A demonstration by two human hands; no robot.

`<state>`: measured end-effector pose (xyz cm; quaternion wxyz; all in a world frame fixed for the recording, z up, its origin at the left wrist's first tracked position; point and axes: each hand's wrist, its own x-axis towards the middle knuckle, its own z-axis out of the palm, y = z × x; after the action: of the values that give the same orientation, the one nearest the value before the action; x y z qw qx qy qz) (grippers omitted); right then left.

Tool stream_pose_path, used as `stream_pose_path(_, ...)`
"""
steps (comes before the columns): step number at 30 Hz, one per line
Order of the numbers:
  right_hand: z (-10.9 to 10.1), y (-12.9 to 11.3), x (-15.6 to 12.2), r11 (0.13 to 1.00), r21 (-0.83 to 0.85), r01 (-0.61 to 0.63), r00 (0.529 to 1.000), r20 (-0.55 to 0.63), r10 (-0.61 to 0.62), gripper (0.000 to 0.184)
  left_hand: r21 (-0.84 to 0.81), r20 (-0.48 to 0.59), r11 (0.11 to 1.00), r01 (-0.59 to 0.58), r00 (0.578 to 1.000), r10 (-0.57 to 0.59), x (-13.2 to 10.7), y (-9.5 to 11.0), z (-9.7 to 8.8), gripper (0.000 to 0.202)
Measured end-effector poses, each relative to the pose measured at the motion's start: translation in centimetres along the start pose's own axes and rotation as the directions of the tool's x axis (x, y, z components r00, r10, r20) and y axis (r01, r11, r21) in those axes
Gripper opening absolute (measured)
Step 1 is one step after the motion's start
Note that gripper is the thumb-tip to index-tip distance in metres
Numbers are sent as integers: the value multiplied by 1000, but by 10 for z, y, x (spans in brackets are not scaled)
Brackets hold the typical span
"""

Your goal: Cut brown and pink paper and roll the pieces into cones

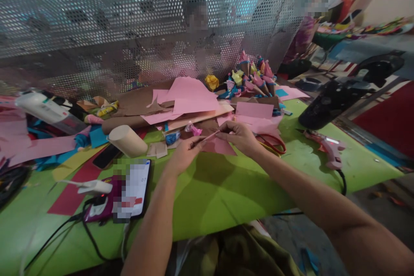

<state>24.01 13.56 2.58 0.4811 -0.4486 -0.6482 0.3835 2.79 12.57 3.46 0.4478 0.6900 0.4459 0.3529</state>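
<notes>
My left hand (187,153) pinches one end of a narrow pink paper strip (211,135). The other end is between the thumb and fingers of my right hand (237,136). The strip stretches between both hands above the green table (220,189). Just below it lies a piece of pink paper (223,147), partly covered by my right hand. Left of my left hand are a small blue bundle (172,138) and a small bright pink one (196,129). Scissors with red and yellow handles (273,143) lie beside my right wrist, their blades hidden.
A pink glue gun (331,151) and a black bottle (330,101) are on the right. At left are a cardboard tube (127,141), a phone (142,189) and a power strip (100,207) with cables. Pink sheets (194,97) and paper flowers (255,77) lie behind, before a perforated metal panel (129,30).
</notes>
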Motion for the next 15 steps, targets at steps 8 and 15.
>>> stream_pose_path(8, 3, -1, -3, 999, -41, 36, 998, 45, -34, 34, 150, -109, 984, -100, 987, 117, 0, -6, 13, 21)
stream_pose_path(15, 4, 1, -4, 998, -55, 29, 997, 75, -25, 33, 245, -44, 965, -97, 993, 111, -1, 1, 12, 21)
